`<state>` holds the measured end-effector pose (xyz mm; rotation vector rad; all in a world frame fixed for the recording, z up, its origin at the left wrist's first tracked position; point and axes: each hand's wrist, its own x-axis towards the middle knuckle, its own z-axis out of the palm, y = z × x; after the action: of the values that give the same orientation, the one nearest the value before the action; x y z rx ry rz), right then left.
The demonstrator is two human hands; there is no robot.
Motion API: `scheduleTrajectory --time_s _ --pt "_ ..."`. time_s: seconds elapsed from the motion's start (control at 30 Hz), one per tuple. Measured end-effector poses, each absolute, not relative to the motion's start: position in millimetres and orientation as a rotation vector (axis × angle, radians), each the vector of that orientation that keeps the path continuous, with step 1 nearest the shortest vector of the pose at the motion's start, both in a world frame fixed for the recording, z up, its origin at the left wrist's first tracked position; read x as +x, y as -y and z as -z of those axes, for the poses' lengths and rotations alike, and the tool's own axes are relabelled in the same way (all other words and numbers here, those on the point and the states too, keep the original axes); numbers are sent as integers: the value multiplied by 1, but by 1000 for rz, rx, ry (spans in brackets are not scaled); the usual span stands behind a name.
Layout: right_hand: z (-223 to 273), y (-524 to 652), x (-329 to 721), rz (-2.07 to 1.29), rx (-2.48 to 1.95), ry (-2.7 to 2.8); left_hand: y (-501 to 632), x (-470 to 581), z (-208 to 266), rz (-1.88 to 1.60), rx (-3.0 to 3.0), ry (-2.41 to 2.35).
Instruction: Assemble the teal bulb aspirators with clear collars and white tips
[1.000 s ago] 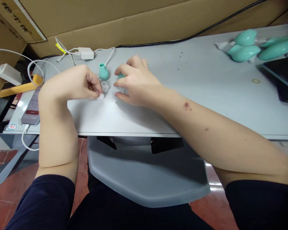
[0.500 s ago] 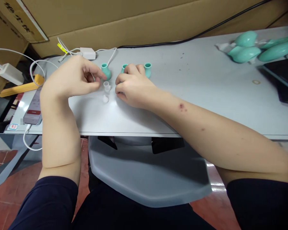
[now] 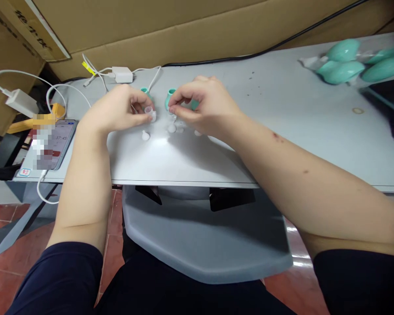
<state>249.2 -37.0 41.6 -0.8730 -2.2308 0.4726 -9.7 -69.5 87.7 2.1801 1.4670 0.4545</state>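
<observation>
Between the thumb and fingers of my left hand (image 3: 126, 105) is a small clear plastic cup-shaped piece (image 3: 149, 112), raised just in front of a teal vase-shaped piece (image 3: 145, 90). My right hand (image 3: 206, 103) has thumb and index fingertip together at the front of the middle teal vase-shaped piece (image 3: 171, 93); what they pinch, if anything, is hard to make out. Behind that hand a third teal piece (image 3: 195, 104) is mostly hidden. Small whitish round pieces (image 3: 145, 135) lie on the table in front of the teal ones, some of them partly covered.
At the left are a phone (image 3: 64, 142), white chargers (image 3: 122, 75) with cables and a yellow bar (image 3: 57, 113). Glossy teal rounded parts (image 3: 343, 70) lie at the back right beside a dark object (image 3: 390, 105). Cardboard (image 3: 184, 30) stands behind the grey table (image 3: 282, 109).
My left hand has moved slightly right and taken hold of the clear cup-shaped piece. My right hand has shifted right and turned, bringing thumb and index finger together by the middle teal piece.
</observation>
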Motion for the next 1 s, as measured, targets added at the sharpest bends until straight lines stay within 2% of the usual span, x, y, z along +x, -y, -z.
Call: scheduleTrajectory --time_s 0.13,0.27,0.57,0.83,1.0 --pt "-36 28 255 -726 -772 1998 77 0 -89 -773 2184 -1398" --pt "-40 31 258 -822 -738 1929 75 8 -79 -898 2188 -1378" --pt "-49 45 262 -648 -1014 2039 68 29 -62 -915 2184 -1422" --pt "-42 40 262 -742 -831 1939 67 33 -58 -1015 2183 -1311" --pt "-41 39 261 -758 -806 1888 62 30 -53 -995 2110 -1440"
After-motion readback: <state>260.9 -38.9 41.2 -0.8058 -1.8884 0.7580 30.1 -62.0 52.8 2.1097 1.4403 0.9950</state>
